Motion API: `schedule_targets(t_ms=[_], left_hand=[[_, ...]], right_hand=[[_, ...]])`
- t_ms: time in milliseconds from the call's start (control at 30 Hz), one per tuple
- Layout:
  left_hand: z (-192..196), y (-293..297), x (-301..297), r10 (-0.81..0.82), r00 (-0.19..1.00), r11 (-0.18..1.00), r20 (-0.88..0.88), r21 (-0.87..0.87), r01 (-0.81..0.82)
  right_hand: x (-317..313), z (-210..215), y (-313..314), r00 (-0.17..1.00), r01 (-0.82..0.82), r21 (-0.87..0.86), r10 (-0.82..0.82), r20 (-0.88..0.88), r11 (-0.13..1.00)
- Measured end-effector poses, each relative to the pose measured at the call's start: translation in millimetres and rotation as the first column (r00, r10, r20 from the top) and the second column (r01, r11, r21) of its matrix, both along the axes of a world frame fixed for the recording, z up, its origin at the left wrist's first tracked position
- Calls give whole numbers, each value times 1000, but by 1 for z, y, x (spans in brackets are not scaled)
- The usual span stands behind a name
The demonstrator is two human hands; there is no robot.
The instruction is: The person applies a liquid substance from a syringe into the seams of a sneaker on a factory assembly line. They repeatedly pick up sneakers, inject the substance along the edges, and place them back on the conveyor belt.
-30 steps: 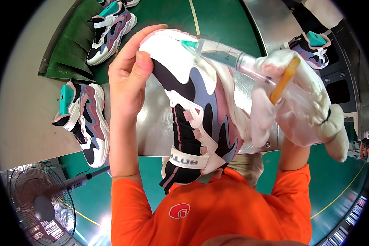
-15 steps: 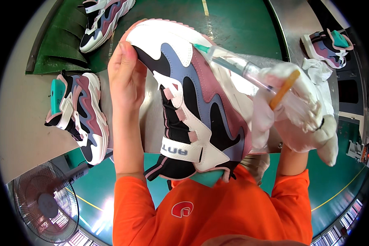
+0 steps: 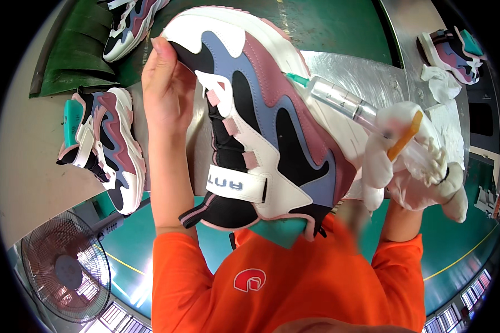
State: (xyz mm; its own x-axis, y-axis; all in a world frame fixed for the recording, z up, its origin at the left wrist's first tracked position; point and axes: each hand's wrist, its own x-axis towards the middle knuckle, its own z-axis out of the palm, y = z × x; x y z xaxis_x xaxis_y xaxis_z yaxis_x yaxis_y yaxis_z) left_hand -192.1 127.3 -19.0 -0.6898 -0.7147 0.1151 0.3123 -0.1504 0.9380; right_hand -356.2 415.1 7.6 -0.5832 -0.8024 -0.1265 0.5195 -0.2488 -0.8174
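Observation:
A chunky sneaker (image 3: pixel 261 122) in white, black, blue and mauve is held up close, its toe at the upper left and its ankle opening toward my orange shirt. My bare left hand (image 3: pixel 169 89) grips it by the toe, thumb on the upper. In my white-gloved right hand (image 3: pixel 411 155) lies a clear syringe (image 3: pixel 339 100) with a green tip. That tip touches or nearly touches the seam where the mauve panel meets the white sole. A brownish-orange stick or band (image 3: pixel 405 136) crosses the gloved fingers. Inside the sneaker's opening a teal shoe last (image 3: pixel 283 232) shows.
Similar sneakers stand at the left (image 3: pixel 108 147), the upper left (image 3: pixel 130 28) and the far right (image 3: pixel 450 55). A green conveyor belt (image 3: pixel 339 28) runs behind. Crumpled white cloth (image 3: pixel 441 83) lies on the metal table's right side. A black fan (image 3: pixel 66 269) stands at the lower left.
The syringe tip has moved along the sole seam, from near the toe toward the middle of the sneaker. The sneaker has shifted slightly left and up in the picture.

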Motion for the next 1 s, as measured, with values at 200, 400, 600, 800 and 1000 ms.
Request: schedule_targets(t_ms=[200, 400, 600, 800, 1000], left_hand=[[-3, 4, -3, 13, 999, 999, 30, 34, -14], [-4, 5, -5, 34, 999, 998, 22, 53, -35], [-5, 1, -4, 38, 998, 997, 43, 72, -41], [-4, 2, -6, 81, 995, 991, 57, 103, -86], [-7, -2, -4, 66, 993, 991, 99, 109, -77]], right_hand=[[-2, 2, 25, 999, -22, 26, 21, 27, 999], [0, 8, 47, 999, -39, 56, 37, 40, 998], [2, 14, 63, 998, -50, 85, 46, 46, 995], [4, 17, 73, 998, -49, 110, 43, 55, 993], [4, 10, 87, 995, -34, 112, 23, 95, 993]])
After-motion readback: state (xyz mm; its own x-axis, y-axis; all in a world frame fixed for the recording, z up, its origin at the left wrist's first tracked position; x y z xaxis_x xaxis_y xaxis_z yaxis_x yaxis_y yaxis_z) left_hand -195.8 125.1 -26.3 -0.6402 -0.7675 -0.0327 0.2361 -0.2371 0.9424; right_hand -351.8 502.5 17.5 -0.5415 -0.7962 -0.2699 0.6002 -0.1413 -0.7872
